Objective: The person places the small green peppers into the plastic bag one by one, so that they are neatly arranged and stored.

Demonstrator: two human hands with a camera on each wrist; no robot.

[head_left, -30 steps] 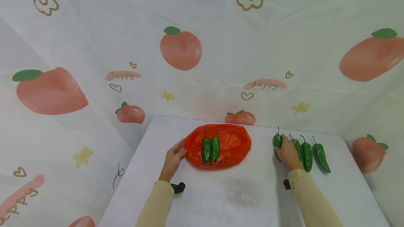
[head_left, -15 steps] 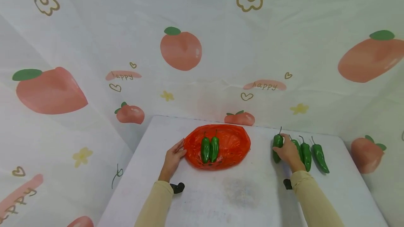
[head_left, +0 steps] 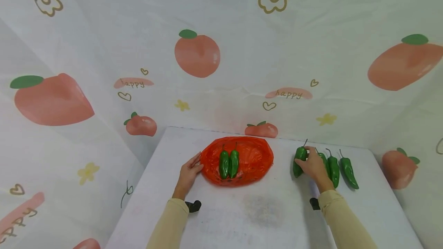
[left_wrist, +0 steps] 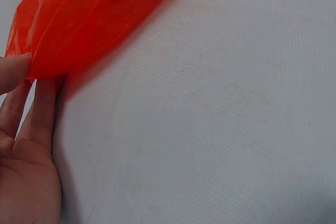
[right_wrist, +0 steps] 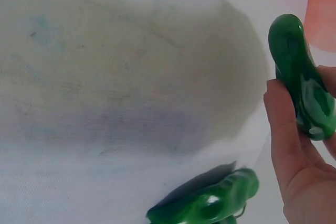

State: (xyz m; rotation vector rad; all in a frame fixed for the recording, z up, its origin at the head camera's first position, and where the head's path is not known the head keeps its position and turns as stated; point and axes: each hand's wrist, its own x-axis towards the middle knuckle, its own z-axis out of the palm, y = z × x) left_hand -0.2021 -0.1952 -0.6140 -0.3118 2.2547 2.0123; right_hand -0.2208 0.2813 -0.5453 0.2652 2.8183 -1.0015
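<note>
On the left of the table, a red plastic bag [head_left: 257, 156] lies spread open, with two green chili peppers [head_left: 229, 164] side by side in it. My left hand [head_left: 188, 172] is at its left edge; in the left wrist view the thumb [left_wrist: 14, 73] overlaps the rim while the other fingers go behind the red film. Farther right, my right hand [head_left: 314, 166] grips a green chili pepper [head_left: 299, 160] between thumb and fingers, stem pointing up and away. The right wrist view shows this pepper [right_wrist: 296, 72] held above the table.
Three more green chili peppers [head_left: 348, 172] lie in a row right of my right hand, the nearest partly hidden by it. A white table [head_left: 235, 218] carries everything, backed by a printed white sheet [head_left: 228, 107]. Small black pieces [head_left: 194, 206] show beside both cuffs.
My right hand and the pepper in it have moved slightly left, away from the row of peppers. My left hand stays at the bag's edge; the head view has shifted a little.
</note>
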